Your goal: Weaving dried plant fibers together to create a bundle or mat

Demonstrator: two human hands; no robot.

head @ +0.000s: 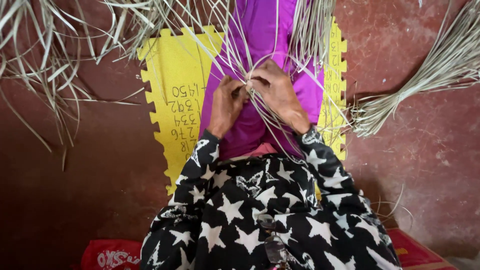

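My left hand (226,102) and my right hand (277,92) meet over my lap, both pinching thin pale grass strands (260,75). The strands fan upward and outward from my fingers, and several curve down past my right wrist. My lap is covered by purple cloth (260,30). I sit on a yellow foam mat (175,80) with a jagged puzzle edge and handwritten marks. My sleeves are black with white stars.
A bundle of dried grass (430,75) lies on the red floor at the right. Loose grass (45,55) is scattered at the upper left. A red bag (110,255) sits at the bottom left, and a red box edge (415,252) at the bottom right.
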